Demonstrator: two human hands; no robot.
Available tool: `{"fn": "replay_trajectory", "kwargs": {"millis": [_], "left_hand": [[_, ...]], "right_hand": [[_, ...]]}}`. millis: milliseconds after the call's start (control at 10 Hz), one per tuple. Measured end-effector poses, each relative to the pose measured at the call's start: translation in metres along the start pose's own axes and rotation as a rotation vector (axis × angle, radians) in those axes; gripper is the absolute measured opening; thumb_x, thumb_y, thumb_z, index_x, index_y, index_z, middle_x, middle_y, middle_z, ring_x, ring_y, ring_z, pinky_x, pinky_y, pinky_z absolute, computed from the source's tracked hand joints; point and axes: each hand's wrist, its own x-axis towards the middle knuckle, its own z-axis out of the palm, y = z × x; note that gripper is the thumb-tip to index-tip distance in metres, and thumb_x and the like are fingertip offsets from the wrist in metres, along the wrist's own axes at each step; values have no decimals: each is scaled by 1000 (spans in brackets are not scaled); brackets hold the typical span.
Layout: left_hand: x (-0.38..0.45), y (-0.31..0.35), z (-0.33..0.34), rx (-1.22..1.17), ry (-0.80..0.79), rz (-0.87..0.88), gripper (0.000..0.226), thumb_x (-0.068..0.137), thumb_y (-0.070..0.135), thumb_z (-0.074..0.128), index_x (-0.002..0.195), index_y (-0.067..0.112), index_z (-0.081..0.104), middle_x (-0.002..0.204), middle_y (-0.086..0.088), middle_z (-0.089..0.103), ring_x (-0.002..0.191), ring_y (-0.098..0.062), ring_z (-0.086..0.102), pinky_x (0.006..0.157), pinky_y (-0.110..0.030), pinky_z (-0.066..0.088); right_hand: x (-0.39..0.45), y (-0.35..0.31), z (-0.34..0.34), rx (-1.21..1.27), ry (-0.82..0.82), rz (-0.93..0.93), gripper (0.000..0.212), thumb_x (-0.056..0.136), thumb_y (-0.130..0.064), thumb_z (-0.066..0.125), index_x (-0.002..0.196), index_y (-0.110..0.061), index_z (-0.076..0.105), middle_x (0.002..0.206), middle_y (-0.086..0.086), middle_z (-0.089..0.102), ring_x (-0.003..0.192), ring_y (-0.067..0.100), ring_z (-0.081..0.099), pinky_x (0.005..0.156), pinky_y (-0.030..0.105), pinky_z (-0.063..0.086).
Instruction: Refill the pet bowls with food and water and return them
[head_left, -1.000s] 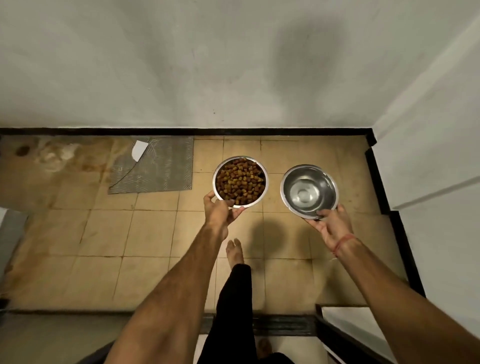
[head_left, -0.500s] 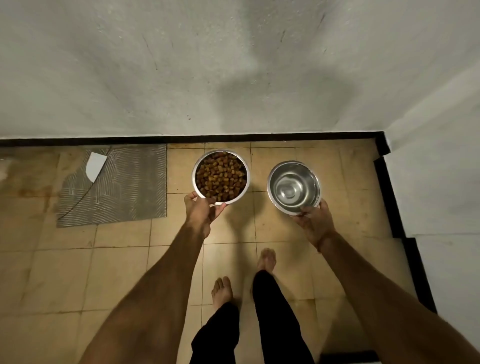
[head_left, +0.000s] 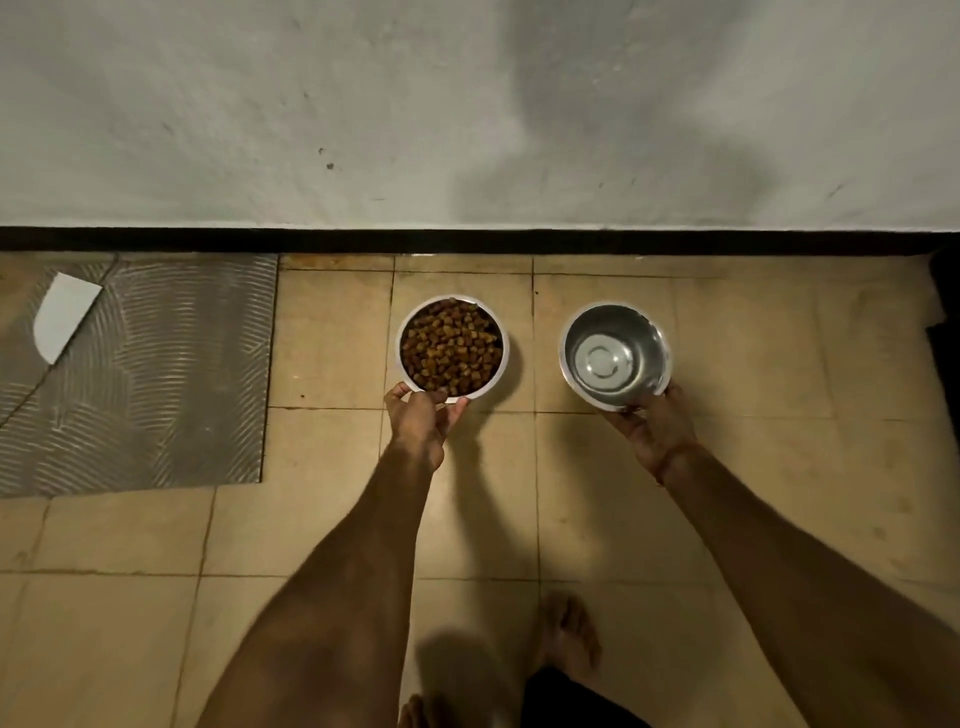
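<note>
We look down on a floor (head_left: 727, 493) of square beige tiles with thin dark grout lines, worn and stained in places, meeting a rough, grey-white plastered wall (head_left: 363, 104) along a black skirting strip (head_left: 467, 240). Taking that strip as our landmark, two round metal bowls sit a short way out from it, side by side and apart from each other.

The food bowl (head_left: 453, 347) is shiny steel with a pale rim, heaped with small brown, cube-like kibble (head_left: 451, 348). Our left hand (head_left: 420, 421) grips its rim on the side away from the strip, thumb curled over the edge and fingers underneath.

The water bowl (head_left: 615, 354) is polished steel, tilted a little, with clear water (head_left: 602, 361) over a ringed bottom. Our right hand (head_left: 652, 428) holds it from below on the side away from the strip, fingers curled round its wall. We cannot tell whether either bowl touches the tiles.

Further left along the strip lies a grey mat (head_left: 156, 374) with a ribbed, wavy texture, its top edge nearly at the strip. A flat white piece (head_left: 65, 317) with one curved end rests on it.

Well away from the strip, two bare feet show, the right one (head_left: 566, 639) clearer.
</note>
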Motion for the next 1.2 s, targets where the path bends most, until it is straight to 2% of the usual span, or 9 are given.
{"fn": "replay_trajectory", "kwargs": {"millis": [200, 300, 600, 700, 800, 900, 1000, 1100, 1200], "left_hand": [[99, -37, 6, -9, 4, -11, 61, 100, -20, 53, 145, 20, 41, 146, -24, 57, 129, -45, 68, 55, -27, 64], [123, -44, 9, -18, 13, 3, 61, 100, -21, 55, 143, 20, 43, 149, -21, 54, 128, -40, 67, 57, -27, 64], [132, -48, 17, 21, -5, 48, 57, 103, -15, 60, 141, 21, 37, 151, -18, 53, 125, -35, 68, 58, -28, 65], [125, -48, 20, 49, -4, 76, 61, 105, -11, 61, 148, 19, 32, 146, -15, 53, 101, -28, 76, 55, -30, 65], [125, -55, 15, 78, 28, 91, 73, 101, -2, 74, 148, 30, 29, 140, -7, 57, 91, -26, 83, 56, -33, 66], [113, -62, 10, 217, 117, 98, 82, 87, 15, 92, 135, 39, 30, 147, -11, 60, 119, -32, 75, 84, -44, 69], [89, -67, 17, 293, 178, 156, 77, 85, 5, 90, 132, 26, 32, 136, -16, 62, 126, -34, 67, 103, -51, 61], [53, -57, 25, 422, 97, 308, 73, 86, -4, 86, 133, 21, 35, 135, -13, 58, 129, -36, 64, 101, -45, 61], [14, -33, 35, 555, -75, 418, 87, 90, 0, 84, 158, 19, 32, 155, -9, 51, 140, -29, 57, 106, -36, 57]], "right_hand": [[99, 31, -11, -40, 54, -8, 67, 92, 11, 66, 151, -16, 52, 130, 15, 67, 92, 23, 72, 66, 37, 65], [124, 35, -15, -20, 54, -15, 69, 92, 10, 67, 152, -19, 50, 134, 14, 67, 102, 27, 72, 65, 35, 64], [154, 44, -23, 6, 16, -34, 68, 91, 10, 73, 146, -24, 54, 138, 10, 70, 120, 33, 73, 79, 48, 65], [154, 49, -21, -21, 10, -52, 69, 91, 8, 76, 148, -26, 56, 137, 7, 72, 119, 30, 74, 78, 42, 65], [145, 54, -19, -5, 41, -55, 73, 88, 4, 81, 148, -31, 56, 139, 2, 71, 121, 26, 73, 84, 39, 65], [120, 67, -10, 138, 112, 24, 75, 86, 0, 85, 151, -21, 53, 141, 6, 70, 116, 23, 75, 83, 33, 65], [84, 82, 5, 22, 134, 174, 44, 92, -2, 79, 135, -2, 68, 135, 16, 72, 113, 24, 74, 68, 21, 62], [44, 83, 26, -72, 60, 216, 27, 105, 0, 61, 131, 6, 65, 140, 19, 66, 122, 29, 66, 96, 32, 59], [7, 57, 54, -132, 22, 89, 25, 97, -19, 78, 119, -9, 70, 132, 8, 70, 129, 30, 64, 114, 47, 51]]}}
